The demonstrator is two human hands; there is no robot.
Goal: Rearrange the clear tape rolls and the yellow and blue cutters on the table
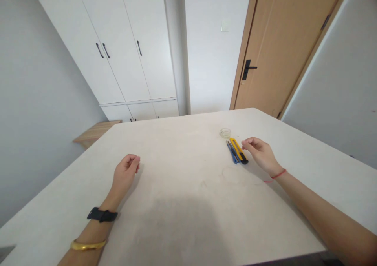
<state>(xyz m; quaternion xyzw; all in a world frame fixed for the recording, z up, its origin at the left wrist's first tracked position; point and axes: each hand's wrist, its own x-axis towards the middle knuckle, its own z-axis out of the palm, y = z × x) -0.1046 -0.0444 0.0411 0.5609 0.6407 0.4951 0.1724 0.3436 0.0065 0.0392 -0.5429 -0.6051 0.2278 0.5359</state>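
Note:
My left hand [126,171] rests on the left part of the white table [179,156], its fingers curled into a loose fist with nothing seen in them. To the right, my right hand [260,153] is closed too, thumb and fingertips together. Nothing shows between them. Just left of those fingertips lies a yellow utility knife [237,148] with a black end. Against its left side is a slim blue tool [232,152] with a metal tip, whose kind I cannot make out. Behind both lies a small clear ring [225,132], like a roll of tape.
Past the table's far edge stand white cupboards [141,70] with black handles. A wooden door [273,50] is at the back right. A wooden ledge [98,133] sits low beyond the left edge. Faint marks and my shadow lie on the tabletop.

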